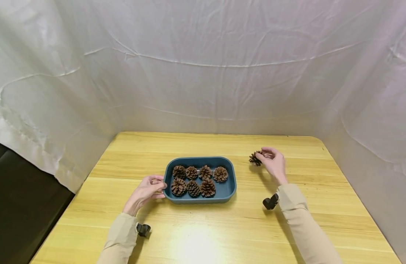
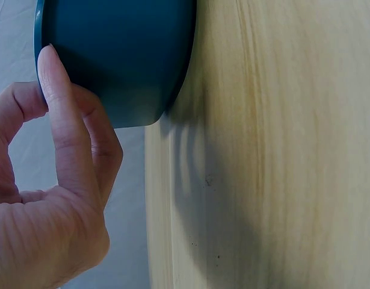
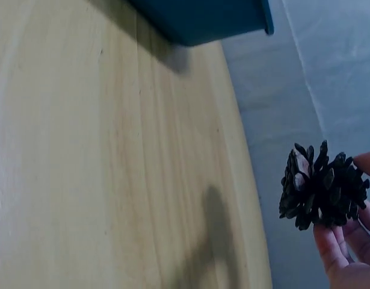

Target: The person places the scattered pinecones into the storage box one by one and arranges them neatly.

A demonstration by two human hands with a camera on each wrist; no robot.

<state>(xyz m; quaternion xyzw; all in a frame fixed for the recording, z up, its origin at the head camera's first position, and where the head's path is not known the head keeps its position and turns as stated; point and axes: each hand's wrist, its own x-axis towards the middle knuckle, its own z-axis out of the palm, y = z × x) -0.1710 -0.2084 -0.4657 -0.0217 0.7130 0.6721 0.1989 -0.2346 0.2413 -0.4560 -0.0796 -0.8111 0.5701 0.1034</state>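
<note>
A dark blue rectangular tray sits mid-table with several brown pine cones in two rows inside. Its right front part shows bare tray floor. My left hand pinches the tray's left rim, and the left wrist view has the thumb over the rim with fingers on the far side. To the right of the tray, my right hand holds a single pine cone between thumb and fingertips, raised above the table with a shadow below it.
The light wooden table has rounded far corners. Pale cloth hangs behind it and along both sides. A dark surface lies past the left edge. Each sleeve cuff carries a small black camera.
</note>
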